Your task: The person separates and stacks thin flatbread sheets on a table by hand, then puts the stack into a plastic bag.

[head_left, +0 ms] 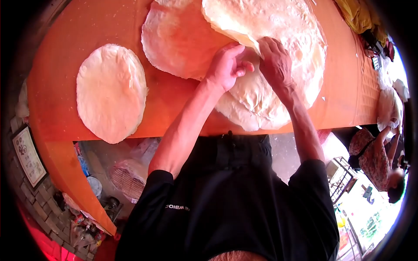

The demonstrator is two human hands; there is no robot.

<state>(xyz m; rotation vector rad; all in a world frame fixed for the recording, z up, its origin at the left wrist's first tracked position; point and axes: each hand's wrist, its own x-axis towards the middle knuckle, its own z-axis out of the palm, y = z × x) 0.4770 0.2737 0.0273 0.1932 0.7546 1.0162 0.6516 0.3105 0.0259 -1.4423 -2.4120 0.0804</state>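
Several large, thin, pale flatbreads lie overlapped on an orange tabletop [174, 93]. The top flatbread [300, 39] has an edge lifted and folded back near its left side. My right hand [275, 61] is closed on that raised edge, its fingertips partly hidden by the sheet. Just left of the fold, my left hand [226, 67] has its thumb and fingers apart and slightly curled; it is close to the edge, with no visible hold on it. Under them, another flatbread [170, 43] reaches out to the left. A smaller oval flatbread [112, 93] lies flat by itself.
A framed sheet with writing [29, 156] is at the far left. Below the table are a wrapped basket-like item [129, 178] and a round container [94, 186]. Yellow cloth [355, 15] sits at the back right. Another person [372, 152] is at the far right.
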